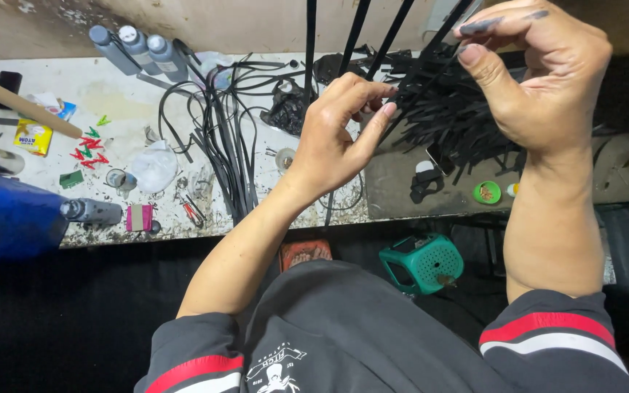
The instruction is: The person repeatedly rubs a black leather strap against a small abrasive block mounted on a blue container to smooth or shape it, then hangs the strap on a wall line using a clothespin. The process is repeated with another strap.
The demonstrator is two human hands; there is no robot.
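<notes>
My left hand sits at centre frame, thumb and forefinger pinched shut on a thin black strip. The strip runs diagonally up and to the right from that pinch. My right hand occupies the upper right of the frame, fingers curled inward, thumb and forefinger tips close together at the strip's upper part; I cannot tell whether they actually clamp it. The two hands are near each other but apart.

Behind the hands, upper centre, several straight black strips rise out of the top of the frame. A heap of loose black strips lies on the workbench directly under my right hand. Left of centre, coiled black cords lie on the bench. Three grey bottles lean in the upper left. A green cap rests right of centre. A green stool stands below the bench edge.
</notes>
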